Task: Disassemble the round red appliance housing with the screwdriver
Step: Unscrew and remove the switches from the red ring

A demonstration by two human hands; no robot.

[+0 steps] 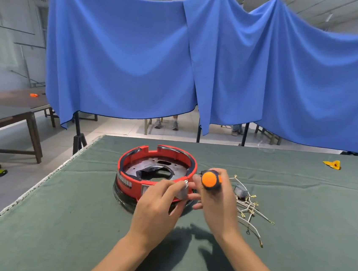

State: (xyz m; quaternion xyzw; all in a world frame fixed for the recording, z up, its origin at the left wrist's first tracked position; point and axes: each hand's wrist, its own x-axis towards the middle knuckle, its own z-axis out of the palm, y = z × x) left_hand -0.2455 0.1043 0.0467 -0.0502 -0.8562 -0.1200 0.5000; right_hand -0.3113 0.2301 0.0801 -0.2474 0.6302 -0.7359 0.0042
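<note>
The round red housing (156, 168) sits open side up on the green-covered table (76, 224), with a dark metal plate showing inside. My left hand (158, 208) pinches a small grey metal part (182, 191) at the housing's near right rim. Just to the right, my right hand (215, 203) grips the screwdriver (211, 179), whose orange handle end points toward the camera. The screwdriver's shaft and tip are hidden behind my hands.
A bundle of white wires with brass terminals (251, 209) and a small grey component (240, 190) lie right of my right hand. A yellow scrap (333, 164) lies at the far right. Blue cloth (203, 60) hangs behind the table. Another table (10, 111) stands at left.
</note>
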